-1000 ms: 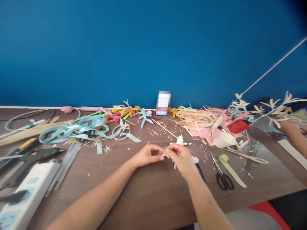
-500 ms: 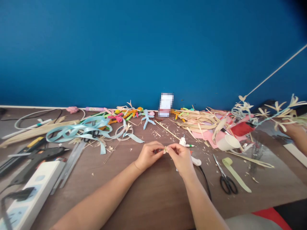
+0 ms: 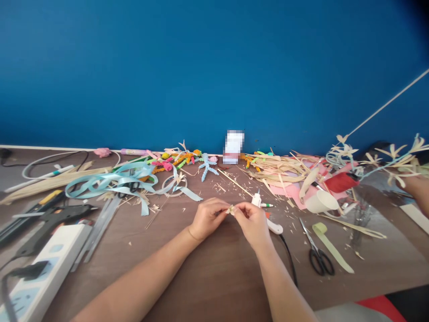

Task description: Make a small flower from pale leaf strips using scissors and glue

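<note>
My left hand (image 3: 208, 219) and my right hand (image 3: 253, 221) meet above the brown table (image 3: 214, 277), fingertips pinched together. Between them they pinch a small pale straw piece (image 3: 230, 209). A white glue gun (image 3: 268, 214) with a black cord lies on the table just behind my right hand.
Black scissors (image 3: 317, 250) and a pale green strip (image 3: 330, 246) lie to the right. Light blue ribbon (image 3: 117, 181), a black glue gun (image 3: 50, 221) and a white power strip (image 3: 43, 268) are at the left. Straw strips (image 3: 278, 167) pile at the back right. Another person's arm (image 3: 418, 188) shows at the right edge.
The view has drifted slightly, so everything sits a bit further right. My two hands keep pinching the small straw piece, with only slight finger motion.
</note>
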Motion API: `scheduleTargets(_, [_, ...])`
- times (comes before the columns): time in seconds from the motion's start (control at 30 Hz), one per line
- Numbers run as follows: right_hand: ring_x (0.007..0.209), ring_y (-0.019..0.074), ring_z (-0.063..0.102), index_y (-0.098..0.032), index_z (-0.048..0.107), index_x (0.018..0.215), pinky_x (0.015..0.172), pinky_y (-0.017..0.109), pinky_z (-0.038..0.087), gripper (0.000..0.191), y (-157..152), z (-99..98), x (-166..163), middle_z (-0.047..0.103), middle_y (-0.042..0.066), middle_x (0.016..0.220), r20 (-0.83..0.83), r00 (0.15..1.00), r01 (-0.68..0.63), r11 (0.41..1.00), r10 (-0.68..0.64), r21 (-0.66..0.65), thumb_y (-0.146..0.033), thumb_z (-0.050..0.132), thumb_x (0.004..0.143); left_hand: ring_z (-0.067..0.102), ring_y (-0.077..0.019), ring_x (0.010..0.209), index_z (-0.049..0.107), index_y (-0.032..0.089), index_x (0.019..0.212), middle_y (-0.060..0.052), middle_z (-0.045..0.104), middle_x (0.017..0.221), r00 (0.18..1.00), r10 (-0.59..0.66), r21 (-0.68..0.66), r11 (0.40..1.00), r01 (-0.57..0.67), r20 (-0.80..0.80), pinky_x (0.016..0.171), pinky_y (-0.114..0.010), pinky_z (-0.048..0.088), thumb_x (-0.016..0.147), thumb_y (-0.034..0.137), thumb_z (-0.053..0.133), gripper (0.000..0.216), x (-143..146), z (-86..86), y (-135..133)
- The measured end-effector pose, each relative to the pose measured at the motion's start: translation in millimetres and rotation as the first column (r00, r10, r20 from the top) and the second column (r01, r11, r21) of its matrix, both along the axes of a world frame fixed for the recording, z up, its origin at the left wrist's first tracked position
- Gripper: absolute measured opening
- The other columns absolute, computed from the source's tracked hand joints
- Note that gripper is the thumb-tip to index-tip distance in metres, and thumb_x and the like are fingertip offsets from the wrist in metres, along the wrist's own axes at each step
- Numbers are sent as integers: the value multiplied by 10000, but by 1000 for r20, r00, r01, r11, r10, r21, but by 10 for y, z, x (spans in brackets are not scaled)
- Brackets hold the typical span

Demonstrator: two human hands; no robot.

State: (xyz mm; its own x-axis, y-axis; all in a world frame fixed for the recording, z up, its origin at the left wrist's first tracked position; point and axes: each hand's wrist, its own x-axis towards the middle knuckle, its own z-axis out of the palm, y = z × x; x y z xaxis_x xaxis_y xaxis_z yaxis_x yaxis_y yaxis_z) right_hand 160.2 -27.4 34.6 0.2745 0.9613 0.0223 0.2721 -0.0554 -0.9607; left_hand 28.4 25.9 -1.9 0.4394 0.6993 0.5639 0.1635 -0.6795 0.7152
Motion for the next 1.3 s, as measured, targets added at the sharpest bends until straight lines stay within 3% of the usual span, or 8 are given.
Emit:
scheduleTargets(0.13, [385,57,337,-168,537,541,371,193,247,169,24,-26,-23,478,-39,472,-305,952,-20,998,-1,-64,-271,578,669,581,-142,678,653,175,769,-63,663,731,1000,-6,14,1000,6,8,651,-265,444,793,218,481,179,-1,13,-9])
scheduleTargets(0.33, [346,24,261,-161,499,570,340,162,178,134,31,-26,-66,400,-80,437,-725,686,-101,979,-62,-179,-226,613,600,564,-131,647,634,160,733,-59,649,698,999,-24,20,1000,23,39,632,-257,436,786,197,486,162,-3,31,-28])
scheduleTargets(0.43, [337,18,244,-159,500,583,340,159,174,135,31,-25,-60,375,-90,419,-784,617,-146,970,-65,-195,-223,617,598,563,-131,648,629,159,732,-59,645,696,998,-19,6,1000,19,56,632,-255,436,784,196,489,154,-6,26,-32])
scheduleTargets(0.67, [337,21,242,-168,479,594,344,159,179,145,32,-52,-46,363,-96,417,-814,577,-155,970,-65,-187,-219,614,606,566,-135,644,627,159,723,-61,640,686,996,-12,-15,1000,14,86,630,-258,439,786,221,488,165,-11,10,-39])
scheduleTargets(0.87, [345,23,244,-177,427,579,350,160,193,167,32,-76,-45,347,-96,441,-895,442,-258,948,-54,-185,-209,587,609,570,-133,642,621,158,706,-55,641,682,994,-15,-29,999,19,108,634,-251,442,777,199,501,145,-9,29,-58])
scheduleTargets(0.93, [348,25,245,-178,436,590,347,160,196,155,29,-61,-57,352,-94,446,-879,474,-247,952,-42,-179,-217,584,615,571,-132,646,621,155,706,-55,642,685,994,-11,-30,999,15,109,635,-249,442,774,191,503,141,-12,35,-54])
scheduleTargets(1.13, [362,26,227,-164,507,611,329,151,202,137,7,-15,-84,338,-96,434,-633,774,-106,986,1,-129,-256,602,650,568,-130,648,629,152,716,-54,641,688,997,-3,-33,999,6,74,626,-242,435,776,187,501,145,-19,24,-23])
scheduleTargets(1.3, [349,23,240,-159,530,597,325,158,199,120,22,-60,-59,340,-95,411,-474,881,-64,992,3,-113,-242,590,658,568,-127,657,631,156,729,-54,648,703,996,-46,7,999,46,74,635,-241,434,767,166,514,123,-16,15,-16])
